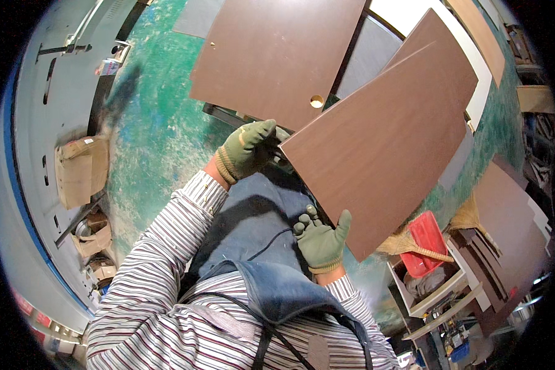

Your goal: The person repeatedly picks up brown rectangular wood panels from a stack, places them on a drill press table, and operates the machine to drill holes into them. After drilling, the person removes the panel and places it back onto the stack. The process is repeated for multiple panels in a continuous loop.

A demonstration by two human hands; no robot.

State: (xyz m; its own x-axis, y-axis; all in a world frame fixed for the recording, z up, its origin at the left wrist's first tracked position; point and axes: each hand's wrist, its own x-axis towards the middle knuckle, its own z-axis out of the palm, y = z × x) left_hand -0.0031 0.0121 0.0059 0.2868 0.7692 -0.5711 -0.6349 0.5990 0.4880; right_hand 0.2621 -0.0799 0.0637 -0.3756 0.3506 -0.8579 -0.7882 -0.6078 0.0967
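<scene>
Panel (382, 148) lies just beside left fingers (262, 130) and right fingers (304, 220).

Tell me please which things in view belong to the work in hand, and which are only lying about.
Likely in the work:
left gloved hand, near a corner of the front brown panel
right gloved hand, at its near edge
brown panel with round hole

Likely lying about:
red dustpan
straw brooms
cardboard box at left
</scene>
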